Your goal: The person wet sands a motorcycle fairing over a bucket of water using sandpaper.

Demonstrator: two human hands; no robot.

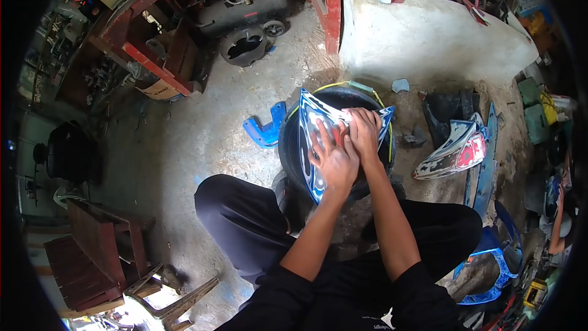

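A pointed motorcycle fairing panel, with patchy blue, white and bare areas, lies across a round black tub between my knees. My left hand rests on the panel, its fingers stretched out and spread over the surface. Just beyond it, my right hand presses on the panel with bent fingers held together. Whatever lies under the right fingers is hidden. A small reddish patch shows between the hands; I cannot tell whether it belongs to the panel or is a separate piece.
A blue plastic part lies left of the tub. To the right are a second patchy panel, a long blue strip and a blue frame-like part. A white wall stands ahead; a wooden bench is at left.
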